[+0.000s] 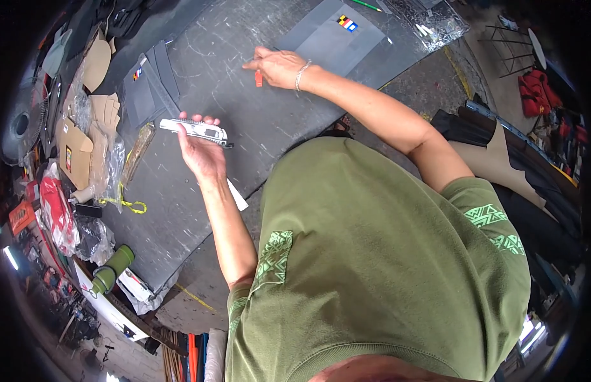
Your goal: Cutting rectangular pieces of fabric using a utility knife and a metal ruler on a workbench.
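Left hand [203, 156], palm up with fingers curled, grips a silver utility knife [197, 132] lying across the fingers above the grey cutting board [181, 216]. Right hand [278, 67], reached forward over the board, pinches a small red piece [258, 78] that hangs just below its fingertips. Grey fabric swatches [149, 86] lie near the knife; a green flask [112, 268] stands at the board's near left corner.

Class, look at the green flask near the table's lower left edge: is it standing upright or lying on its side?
Lying on its side: the green flask rests lengthwise on the grey table, its cap end pointing toward the table edge.
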